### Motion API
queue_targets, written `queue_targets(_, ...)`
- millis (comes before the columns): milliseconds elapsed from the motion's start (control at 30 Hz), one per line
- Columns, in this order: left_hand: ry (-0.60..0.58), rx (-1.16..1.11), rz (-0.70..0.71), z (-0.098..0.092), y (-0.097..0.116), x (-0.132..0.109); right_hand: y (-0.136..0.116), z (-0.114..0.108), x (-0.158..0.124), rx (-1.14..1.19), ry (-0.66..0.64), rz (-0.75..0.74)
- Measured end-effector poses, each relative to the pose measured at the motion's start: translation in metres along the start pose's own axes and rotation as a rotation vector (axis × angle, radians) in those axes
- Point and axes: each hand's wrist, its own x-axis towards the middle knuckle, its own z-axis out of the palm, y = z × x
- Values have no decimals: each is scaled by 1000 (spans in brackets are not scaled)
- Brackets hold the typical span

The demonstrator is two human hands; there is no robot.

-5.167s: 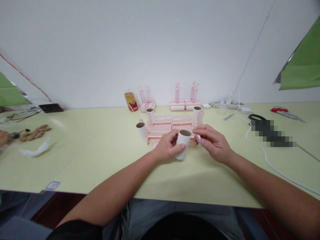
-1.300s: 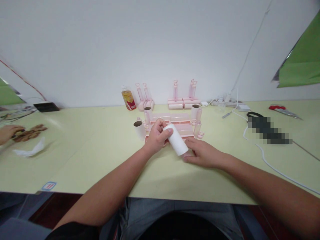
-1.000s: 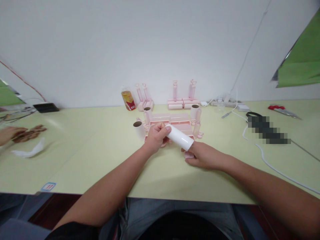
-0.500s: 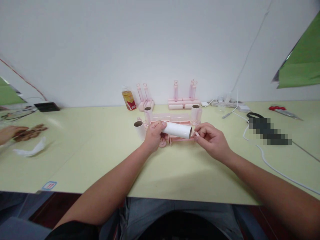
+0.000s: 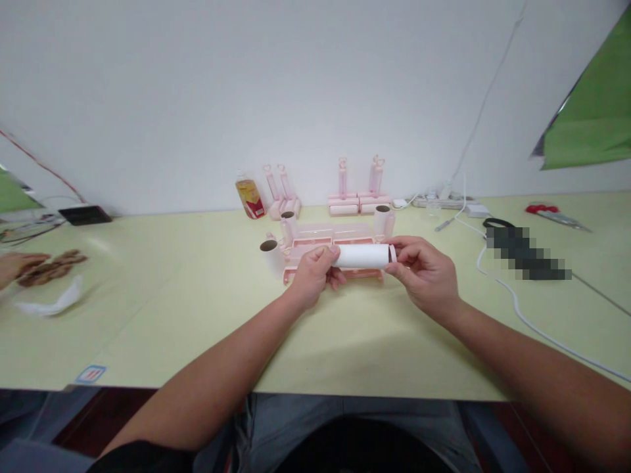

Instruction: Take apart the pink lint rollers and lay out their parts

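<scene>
My left hand (image 5: 313,272) is closed round the left end of a white paper roll (image 5: 362,256), which lies level between both hands above the table. At the roll's right end my right hand (image 5: 426,272) pinches a small pink end cap (image 5: 393,253) against the opening. Just behind the hands sit pink lint-roller trays (image 5: 328,238) with other white rolls standing upright: one (image 5: 270,256) to the left, one (image 5: 287,226) behind it, one (image 5: 382,222) at the right.
Assembled pink lint rollers (image 5: 357,190) and a small bottle (image 5: 248,197) stand along the wall. A white cable (image 5: 532,322) and red scissors (image 5: 555,215) lie at the right. Another person's hand (image 5: 12,269) works with brown pieces at the far left.
The roll went from upright to tilted to level. My right hand picked up a pink cap from the table and brought it to the roll's right end.
</scene>
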Motion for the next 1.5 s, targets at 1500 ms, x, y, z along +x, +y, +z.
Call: queue_targets(1500, -535, 548, -39, 15, 18, -22, -11, -13, -2, 55, -452, -78)
